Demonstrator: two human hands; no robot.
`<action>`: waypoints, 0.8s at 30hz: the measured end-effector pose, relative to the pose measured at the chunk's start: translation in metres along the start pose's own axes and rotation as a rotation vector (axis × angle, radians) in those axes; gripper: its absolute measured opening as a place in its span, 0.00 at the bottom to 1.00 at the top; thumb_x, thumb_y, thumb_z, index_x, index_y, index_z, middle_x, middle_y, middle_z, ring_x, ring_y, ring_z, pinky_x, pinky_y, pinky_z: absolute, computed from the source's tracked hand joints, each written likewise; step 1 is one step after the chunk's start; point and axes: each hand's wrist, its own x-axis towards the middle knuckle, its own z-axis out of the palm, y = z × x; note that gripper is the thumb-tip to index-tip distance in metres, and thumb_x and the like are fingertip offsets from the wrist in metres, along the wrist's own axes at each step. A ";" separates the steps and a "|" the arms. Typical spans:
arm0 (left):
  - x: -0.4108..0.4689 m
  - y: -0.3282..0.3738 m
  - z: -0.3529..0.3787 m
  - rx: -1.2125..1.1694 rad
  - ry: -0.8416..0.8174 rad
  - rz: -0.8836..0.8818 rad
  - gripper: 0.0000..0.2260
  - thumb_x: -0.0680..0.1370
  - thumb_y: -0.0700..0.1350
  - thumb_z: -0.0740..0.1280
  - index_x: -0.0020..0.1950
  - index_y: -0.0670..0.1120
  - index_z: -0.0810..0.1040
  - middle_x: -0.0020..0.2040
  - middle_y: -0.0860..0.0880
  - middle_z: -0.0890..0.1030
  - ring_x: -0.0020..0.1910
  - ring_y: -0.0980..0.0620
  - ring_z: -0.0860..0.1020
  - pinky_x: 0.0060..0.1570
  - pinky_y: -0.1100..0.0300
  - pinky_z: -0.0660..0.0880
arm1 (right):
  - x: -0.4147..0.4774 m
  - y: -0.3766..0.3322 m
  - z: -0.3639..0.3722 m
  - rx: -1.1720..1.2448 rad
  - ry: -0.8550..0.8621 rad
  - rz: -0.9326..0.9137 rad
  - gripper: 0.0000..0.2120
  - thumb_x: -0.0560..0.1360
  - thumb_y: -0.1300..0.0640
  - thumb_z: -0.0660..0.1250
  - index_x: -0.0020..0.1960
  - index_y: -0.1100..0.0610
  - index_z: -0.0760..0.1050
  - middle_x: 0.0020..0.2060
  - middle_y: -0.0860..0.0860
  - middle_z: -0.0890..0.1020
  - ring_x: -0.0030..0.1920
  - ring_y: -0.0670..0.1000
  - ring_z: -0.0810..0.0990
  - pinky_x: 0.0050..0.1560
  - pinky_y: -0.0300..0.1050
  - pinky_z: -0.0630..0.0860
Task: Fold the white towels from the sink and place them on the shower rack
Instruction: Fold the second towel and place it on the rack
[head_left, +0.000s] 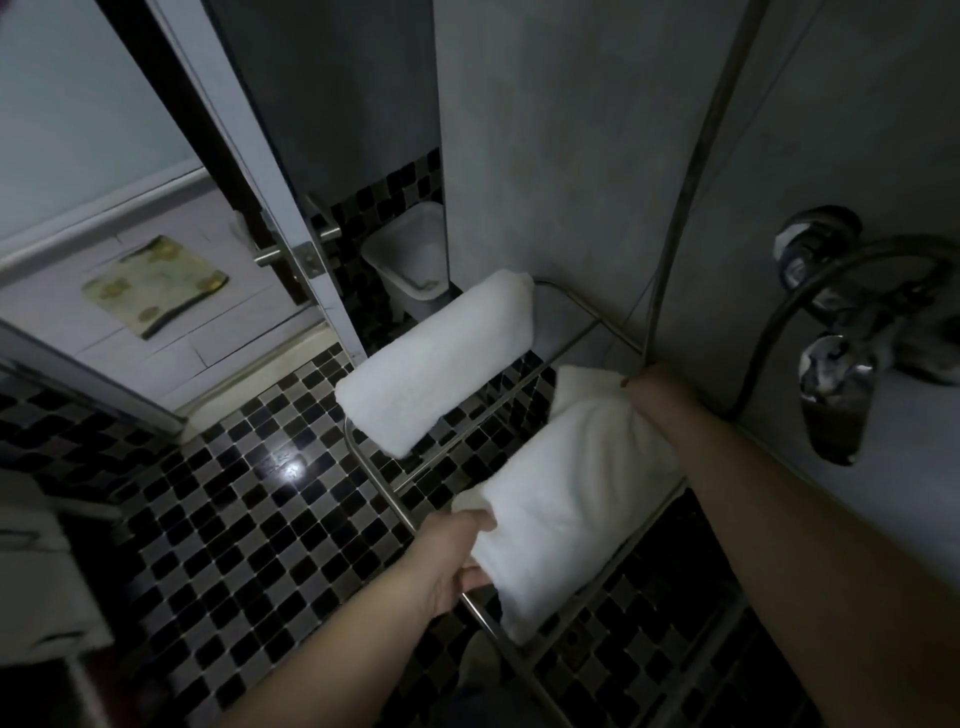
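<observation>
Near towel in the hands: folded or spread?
Folded: the near towel is a compact, thick bundle over the rack, left hand pinching its near end; right hand at the far end, fingers hidden.

Left forearm (322, 654) at bottom centre and right forearm (779, 493) along the lower right are both bare, and left hand (449, 558) and right hand (652, 392) are bare too, tbh.

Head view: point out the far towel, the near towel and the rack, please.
far towel (441, 364), head view, middle of its folded top face.
near towel (561, 493), head view, middle of its upper face.
rack (382, 478), head view, bare front metal rail between the two towels.
</observation>
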 end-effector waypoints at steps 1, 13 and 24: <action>0.001 0.000 0.001 0.001 -0.003 0.019 0.16 0.76 0.35 0.68 0.63 0.42 0.73 0.53 0.41 0.84 0.49 0.40 0.84 0.35 0.50 0.83 | 0.001 0.001 0.001 0.035 -0.006 -0.013 0.18 0.83 0.57 0.59 0.67 0.67 0.74 0.65 0.63 0.77 0.64 0.62 0.77 0.51 0.45 0.70; 0.008 0.009 -0.017 0.595 0.271 0.372 0.24 0.77 0.52 0.69 0.73 0.53 0.73 0.56 0.52 0.80 0.48 0.52 0.83 0.51 0.59 0.80 | 0.000 0.006 0.010 0.198 -0.014 -0.397 0.12 0.83 0.55 0.57 0.57 0.48 0.79 0.59 0.52 0.80 0.52 0.51 0.76 0.44 0.40 0.71; 0.005 0.026 -0.008 1.490 0.397 0.695 0.27 0.80 0.66 0.55 0.69 0.50 0.74 0.62 0.44 0.75 0.55 0.45 0.80 0.49 0.53 0.80 | -0.008 0.018 0.014 -0.299 0.184 -0.688 0.16 0.77 0.61 0.59 0.62 0.56 0.76 0.61 0.58 0.76 0.61 0.60 0.74 0.59 0.49 0.71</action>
